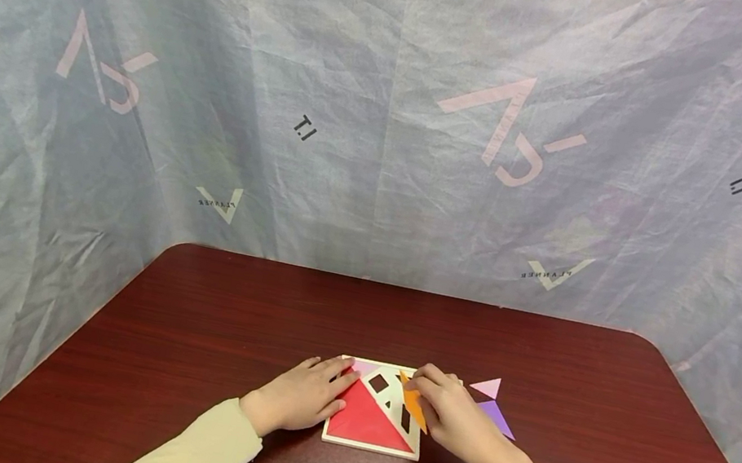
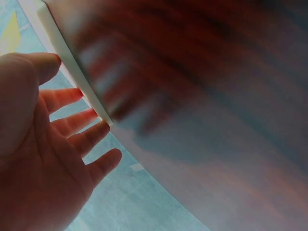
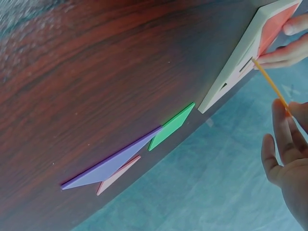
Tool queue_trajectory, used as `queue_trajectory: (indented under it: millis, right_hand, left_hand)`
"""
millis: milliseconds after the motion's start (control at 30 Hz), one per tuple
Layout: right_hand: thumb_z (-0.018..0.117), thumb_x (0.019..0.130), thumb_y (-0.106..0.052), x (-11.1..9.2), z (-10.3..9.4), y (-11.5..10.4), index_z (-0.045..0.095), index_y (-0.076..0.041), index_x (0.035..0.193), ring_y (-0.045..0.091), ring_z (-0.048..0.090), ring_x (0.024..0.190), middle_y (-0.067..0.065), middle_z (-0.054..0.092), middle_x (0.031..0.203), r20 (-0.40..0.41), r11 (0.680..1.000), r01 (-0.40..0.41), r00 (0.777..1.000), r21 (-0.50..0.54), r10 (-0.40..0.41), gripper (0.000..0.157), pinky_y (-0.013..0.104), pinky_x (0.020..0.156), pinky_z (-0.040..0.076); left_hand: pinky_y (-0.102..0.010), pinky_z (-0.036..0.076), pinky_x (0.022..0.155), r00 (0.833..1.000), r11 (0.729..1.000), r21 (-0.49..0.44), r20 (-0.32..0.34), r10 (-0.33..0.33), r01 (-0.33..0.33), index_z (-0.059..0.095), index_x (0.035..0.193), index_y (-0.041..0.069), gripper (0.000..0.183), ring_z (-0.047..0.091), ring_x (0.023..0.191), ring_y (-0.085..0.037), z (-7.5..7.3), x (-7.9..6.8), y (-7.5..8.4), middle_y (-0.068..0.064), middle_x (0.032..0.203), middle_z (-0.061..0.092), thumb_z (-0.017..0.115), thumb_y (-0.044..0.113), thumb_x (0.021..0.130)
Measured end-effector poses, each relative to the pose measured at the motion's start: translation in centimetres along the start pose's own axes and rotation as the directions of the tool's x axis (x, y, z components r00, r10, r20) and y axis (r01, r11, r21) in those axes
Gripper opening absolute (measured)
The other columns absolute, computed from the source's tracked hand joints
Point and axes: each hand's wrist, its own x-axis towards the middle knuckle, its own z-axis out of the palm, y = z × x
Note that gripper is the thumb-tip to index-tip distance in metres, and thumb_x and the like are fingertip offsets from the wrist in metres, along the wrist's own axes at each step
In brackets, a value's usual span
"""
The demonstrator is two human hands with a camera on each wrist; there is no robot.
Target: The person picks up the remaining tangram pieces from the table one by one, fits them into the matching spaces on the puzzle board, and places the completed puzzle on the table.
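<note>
A white tangram tray (image 1: 370, 447) lies on the table, with a large red triangle (image 1: 368, 417) and a pink piece (image 1: 364, 366) set in it. My left hand (image 1: 305, 394) rests along the tray's left side, its fingers spread and relaxed, some fingertips over the red triangle. Between thumb and fingers, my right hand (image 1: 447, 410) pinches an orange tangram piece (image 1: 415, 407), tilted up over the tray's right part. In the right wrist view the orange piece shows edge-on, its far end at the tray. The right hand hides the tray's upper right corner.
To the right of the tray, a purple triangle (image 3: 115, 161), a green piece (image 3: 172, 126) and a small pink triangle (image 1: 488, 387) lie close together on the dark red table (image 1: 254, 302). A printed grey cloth (image 1: 386, 143) hangs behind the table's far edge.
</note>
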Motion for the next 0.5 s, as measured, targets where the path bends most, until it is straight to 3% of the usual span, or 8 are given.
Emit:
queue_trajectory:
  millis: [500]
  right_hand:
    - [0.064, 0.070, 0.011, 0.23, -0.51, -0.32, 0.064, -0.007, 0.093, 0.010, 0.056, 0.081, -0.001, 0.059, 0.093, 0.092, 1.000, -0.018, 0.996, -0.004, 0.019, 0.029, 0.034, 0.073, 0.043]
  left_hand:
    - [-0.043, 0.036, 0.102, 1.000, 1.000, 0.007, 0.000, -0.004, 0.004, 0.044, 0.136, 0.013, 0.046, 0.040, 0.130, -0.021, 0.24, 0.10, -0.05, -0.008, 0.141, 0.041, 0.044, 0.034, 0.095]
